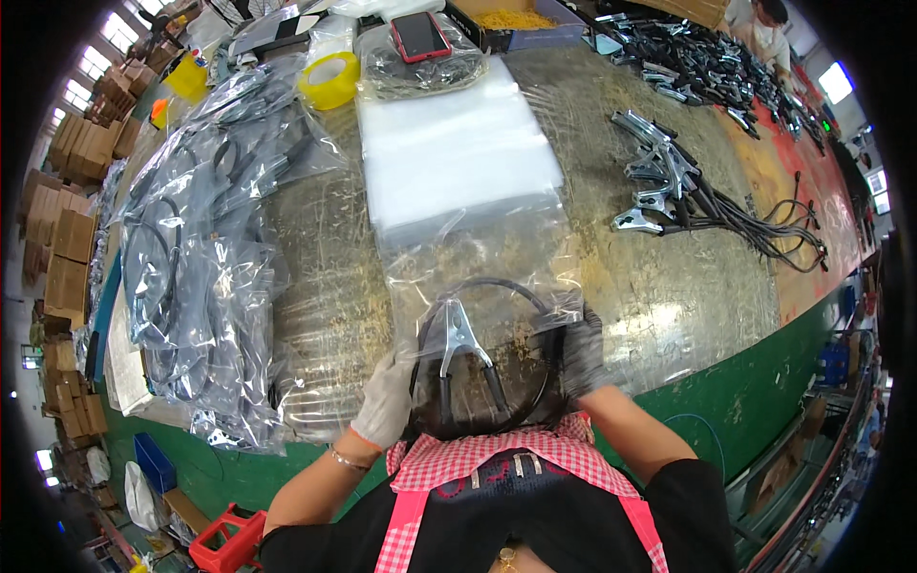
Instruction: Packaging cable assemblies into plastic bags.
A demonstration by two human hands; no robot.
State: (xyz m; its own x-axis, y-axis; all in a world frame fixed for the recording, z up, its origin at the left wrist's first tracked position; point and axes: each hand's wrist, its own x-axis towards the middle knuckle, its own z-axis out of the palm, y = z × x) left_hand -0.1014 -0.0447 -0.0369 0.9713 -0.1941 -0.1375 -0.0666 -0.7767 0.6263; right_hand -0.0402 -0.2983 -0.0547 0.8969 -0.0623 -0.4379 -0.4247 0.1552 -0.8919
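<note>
Between my hands lies a coiled black cable with a silver spring clamp [459, 336] whose handles are dark. The coil's upper part shows through the mouth end of a clear plastic bag [458, 263] on top of a stack of such bags. My left hand [382, 401], in a pale glove, closes on the left side of the coil beside the bag's edge; its fingertips are partly hidden. On the coil's right side is my right hand [581, 355] in a darker glove, at the bag's corner. Motion smears its fingers. How far the coil sits inside the bag I cannot tell.
Filled bags [210, 306] pile up on the left. Yellow tape [330, 80] and a red-edged phone [420, 36] lie at the back. Several clamp cables [669, 186] are on the right, with a larger clamp heap [683, 62] beyond, near another person [761, 33].
</note>
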